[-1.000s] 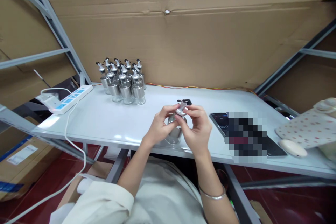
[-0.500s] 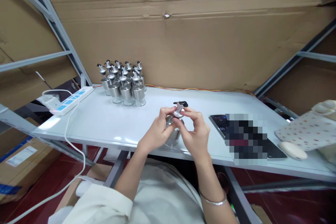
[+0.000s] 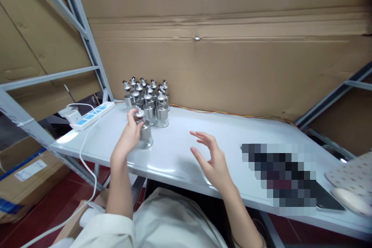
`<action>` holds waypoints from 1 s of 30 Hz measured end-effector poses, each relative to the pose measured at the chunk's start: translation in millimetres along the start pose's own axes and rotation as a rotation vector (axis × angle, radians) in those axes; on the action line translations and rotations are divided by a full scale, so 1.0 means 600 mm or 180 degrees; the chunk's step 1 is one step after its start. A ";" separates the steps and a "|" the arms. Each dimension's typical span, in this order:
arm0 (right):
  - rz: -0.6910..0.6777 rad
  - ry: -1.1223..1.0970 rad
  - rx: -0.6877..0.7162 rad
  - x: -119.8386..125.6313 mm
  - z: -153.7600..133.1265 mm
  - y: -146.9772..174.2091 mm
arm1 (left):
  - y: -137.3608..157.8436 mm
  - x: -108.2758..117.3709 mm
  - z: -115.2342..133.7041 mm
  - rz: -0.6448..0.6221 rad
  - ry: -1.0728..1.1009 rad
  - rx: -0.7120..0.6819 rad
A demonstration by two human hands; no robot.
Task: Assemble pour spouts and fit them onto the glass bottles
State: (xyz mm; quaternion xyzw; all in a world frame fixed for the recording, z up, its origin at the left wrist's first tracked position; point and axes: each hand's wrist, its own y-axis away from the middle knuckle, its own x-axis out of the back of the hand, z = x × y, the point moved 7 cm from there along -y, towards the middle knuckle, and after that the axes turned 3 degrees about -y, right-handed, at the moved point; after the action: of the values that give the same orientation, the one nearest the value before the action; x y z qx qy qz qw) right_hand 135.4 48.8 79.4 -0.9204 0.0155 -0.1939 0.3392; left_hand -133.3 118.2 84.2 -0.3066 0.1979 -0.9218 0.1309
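Observation:
My left hand (image 3: pixel 130 133) is closed around the neck of an oil bottle (image 3: pixel 145 135), a glass bottle with a steel sleeve and a pourer top. The bottle is upright, just in front of a group of similar bottles (image 3: pixel 162 113); whether its base touches the table cannot be made out. Part of its pourer is hidden by my fingers. Over the middle of the table, my right hand (image 3: pixel 213 161) is open, fingers curved and apart, with nothing in it.
On the white table (image 3: pixel 186 182), a white power strip (image 3: pixel 94 115) with a plugged-in charger lies at the left. A tablet-like device (image 3: pixel 328 197), partly blurred out, lies at the right beside a white oval object (image 3: pixel 350 200) and a spotted item (image 3: pixel 351 174). Cardboard (image 3: pixel 221 77) walls the back.
My left hand has carried the bottle left, from the table's front middle toward the group. My right hand has let go of its top and opened. The camera view has shifted too.

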 end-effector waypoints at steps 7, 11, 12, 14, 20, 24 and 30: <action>-0.0549 -0.0272 0.0083 -0.029 -0.005 -0.041 | -0.102 0.114 -0.122 0.0442 -0.0708 0.0388; -0.0814 -0.0774 -0.0082 -0.047 0.023 -0.077 | -0.167 0.130 -0.166 0.0311 -0.0309 0.0335; -0.0805 -0.0911 -0.0139 -0.048 0.032 -0.087 | -0.180 0.128 -0.172 0.0214 -0.0061 0.0303; -0.0740 -0.1126 -0.0285 -0.047 0.053 -0.108 | -0.199 0.120 -0.181 0.0019 0.0492 0.0340; -0.0543 -0.1525 -0.0870 -0.066 0.108 -0.147 | -0.221 0.096 -0.190 -0.0062 0.1093 0.0454; -0.0404 -0.1876 -0.1318 -0.104 0.143 -0.157 | -0.229 0.089 -0.202 0.0040 0.1290 0.0436; 0.0258 -0.2151 -0.2103 -0.165 0.218 -0.194 | -0.253 0.109 -0.229 0.0327 0.1544 0.0574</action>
State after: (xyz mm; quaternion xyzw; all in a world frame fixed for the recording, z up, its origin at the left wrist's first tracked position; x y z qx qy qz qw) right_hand 80.0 234.9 27.8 -0.9892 0.0010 0.1452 0.0217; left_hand -287.3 267.9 84.6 -0.0533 0.1557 -0.9744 0.1531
